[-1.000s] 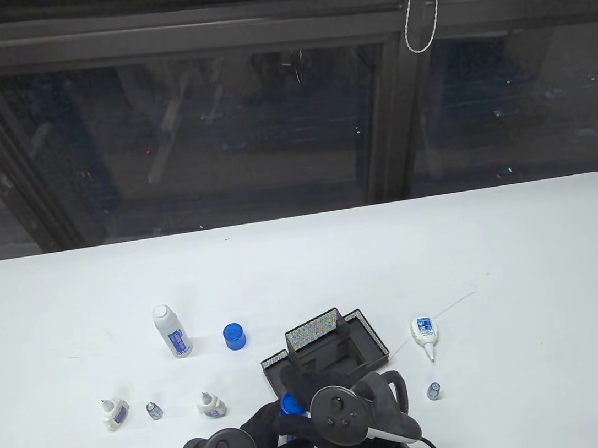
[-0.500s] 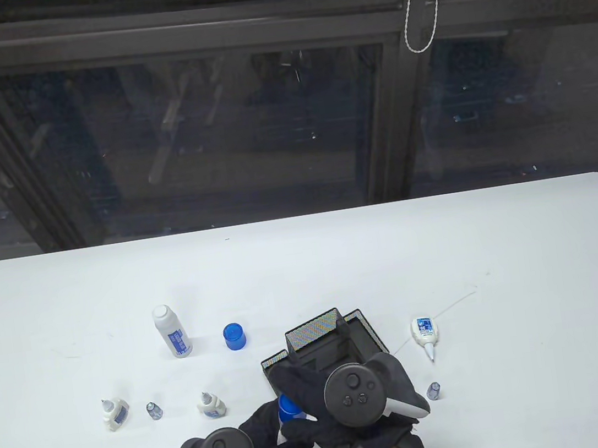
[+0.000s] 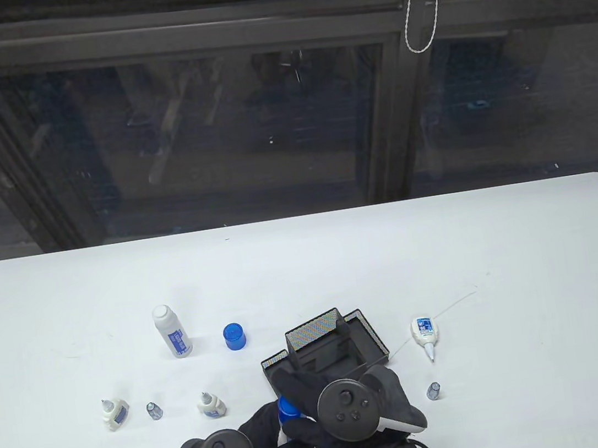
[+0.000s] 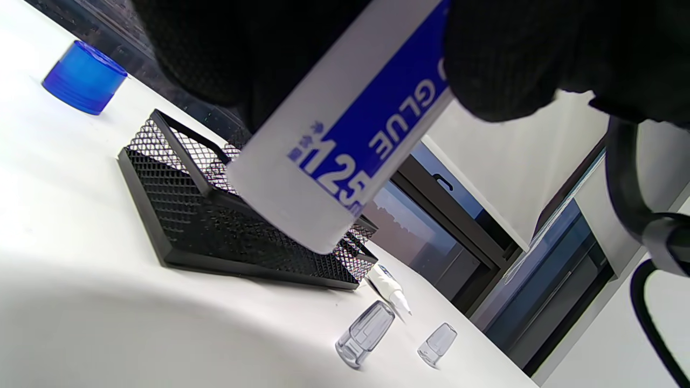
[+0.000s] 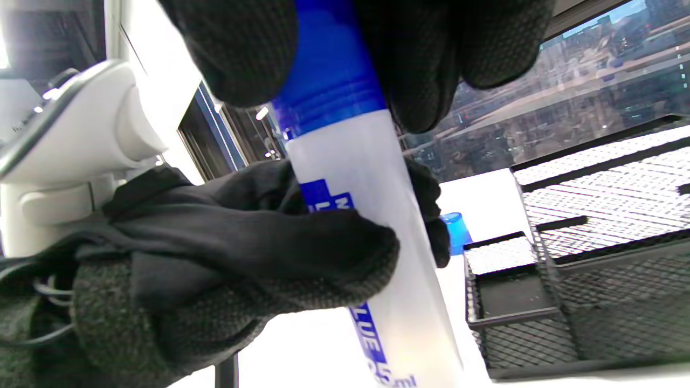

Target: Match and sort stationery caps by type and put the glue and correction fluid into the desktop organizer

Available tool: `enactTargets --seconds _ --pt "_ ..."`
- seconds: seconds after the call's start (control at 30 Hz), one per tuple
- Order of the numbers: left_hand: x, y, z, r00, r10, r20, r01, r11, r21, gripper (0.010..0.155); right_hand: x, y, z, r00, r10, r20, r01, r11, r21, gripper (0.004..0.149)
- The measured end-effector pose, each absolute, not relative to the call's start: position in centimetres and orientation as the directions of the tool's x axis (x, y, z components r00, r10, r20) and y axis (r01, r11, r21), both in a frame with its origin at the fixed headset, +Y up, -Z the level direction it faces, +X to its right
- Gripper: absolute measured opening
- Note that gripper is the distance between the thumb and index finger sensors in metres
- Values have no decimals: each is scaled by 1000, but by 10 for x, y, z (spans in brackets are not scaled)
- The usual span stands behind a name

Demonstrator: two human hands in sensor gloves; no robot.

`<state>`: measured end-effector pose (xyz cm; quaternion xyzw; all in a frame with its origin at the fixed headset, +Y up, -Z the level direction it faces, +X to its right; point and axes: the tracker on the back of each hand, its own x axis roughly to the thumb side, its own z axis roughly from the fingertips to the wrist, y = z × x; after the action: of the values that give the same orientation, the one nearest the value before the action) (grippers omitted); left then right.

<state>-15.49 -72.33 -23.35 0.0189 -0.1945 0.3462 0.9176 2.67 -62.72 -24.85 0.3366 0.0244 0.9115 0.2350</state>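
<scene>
A white glue bottle (image 5: 372, 226) with a blue label is held up just in front of the black mesh organizer (image 3: 373, 338). My left hand (image 3: 270, 433) grips its body, fingers (image 4: 501, 64) wrapped round the label. My right hand (image 3: 298, 405) grips the blue cap (image 3: 287, 407) sitting on the bottle's top, fingers (image 5: 242, 48) on either side of it. A second white glue bottle (image 3: 171, 331) stands uncapped at the left, a loose blue cap (image 3: 235, 336) beside it. Three small correction fluid bottles (image 3: 115, 413) (image 3: 211, 404) (image 3: 424, 334) lie uncapped on the table.
Two clear small caps (image 3: 153, 410) (image 3: 432, 391) stand on the white table, one between the left correction bottles, one to the right of my right hand. Dark windows run behind the table's far edge. The table's rounded corner is at the far right.
My right hand swung right over the cap, then came back a little to the left, staying on the cap. The bottle and my left hand have hardly moved.
</scene>
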Motion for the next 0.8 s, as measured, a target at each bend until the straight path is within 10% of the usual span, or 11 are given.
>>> enactTargets --seconds 0.8 --pt "-172 -713 -229 691 624 365 -674 738 16 71 93 -619 -266 -704 553 445 -596 -801 53 69"
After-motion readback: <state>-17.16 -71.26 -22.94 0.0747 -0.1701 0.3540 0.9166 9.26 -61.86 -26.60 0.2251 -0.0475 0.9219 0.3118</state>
